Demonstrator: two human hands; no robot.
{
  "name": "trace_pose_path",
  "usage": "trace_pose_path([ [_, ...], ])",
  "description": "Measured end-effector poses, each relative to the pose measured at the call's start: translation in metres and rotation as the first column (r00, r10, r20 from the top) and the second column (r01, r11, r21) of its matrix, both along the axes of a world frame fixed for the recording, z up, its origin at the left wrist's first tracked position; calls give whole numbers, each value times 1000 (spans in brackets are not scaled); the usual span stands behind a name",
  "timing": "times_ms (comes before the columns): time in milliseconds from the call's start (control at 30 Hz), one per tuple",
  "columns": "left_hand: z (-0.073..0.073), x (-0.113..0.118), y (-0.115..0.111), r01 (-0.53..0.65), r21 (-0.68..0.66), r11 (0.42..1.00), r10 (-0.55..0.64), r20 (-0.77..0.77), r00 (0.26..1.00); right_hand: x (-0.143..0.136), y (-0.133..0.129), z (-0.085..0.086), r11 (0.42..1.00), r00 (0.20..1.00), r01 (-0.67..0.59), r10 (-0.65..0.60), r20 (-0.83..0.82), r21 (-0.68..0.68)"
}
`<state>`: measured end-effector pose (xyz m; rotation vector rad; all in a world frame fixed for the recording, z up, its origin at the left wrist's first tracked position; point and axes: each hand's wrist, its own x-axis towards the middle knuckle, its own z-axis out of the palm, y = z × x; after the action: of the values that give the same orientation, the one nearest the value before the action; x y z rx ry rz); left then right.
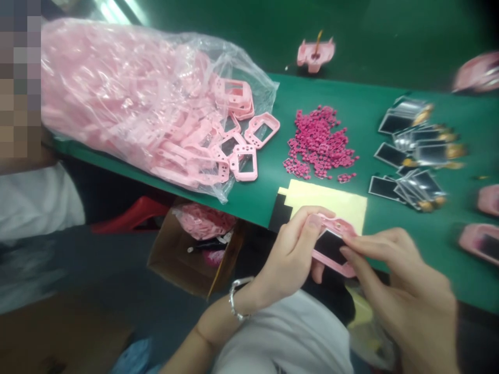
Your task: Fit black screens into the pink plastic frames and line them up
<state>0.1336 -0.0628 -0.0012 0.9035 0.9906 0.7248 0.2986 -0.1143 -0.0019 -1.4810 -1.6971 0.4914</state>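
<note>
Pink casing [334,264] — dark screen [330,246] within, seating unconfirmed — is clamped by left hand [288,257] and right hand [409,291]; loose screens [431,154] lie unfitted, right.

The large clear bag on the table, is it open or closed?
Open: the clear bag has a spread mouth, and pink frames lie outside it.

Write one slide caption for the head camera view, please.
Left hand and right hand hold a pink frame around a dark screen, near magenta parts and bagged pink shells.
</note>
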Motion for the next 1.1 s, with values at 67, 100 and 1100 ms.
trace_pose_path([
  [67, 0, 2, 1, -4, -9, 1000, 4, 20, 1000, 4, 1, -2, 999, 1000, -25, 25, 14, 33],
  [100, 0, 3, 1, -12, -13, 1000, 12, 19, 1000, 5, 2, -3, 998, 999, -15, 12, 51, 59],
  [1100, -33, -31, 50, -706, 230, 670, 727, -11, 687, -49, 33, -64, 997, 954, 76, -64, 294, -30],
])
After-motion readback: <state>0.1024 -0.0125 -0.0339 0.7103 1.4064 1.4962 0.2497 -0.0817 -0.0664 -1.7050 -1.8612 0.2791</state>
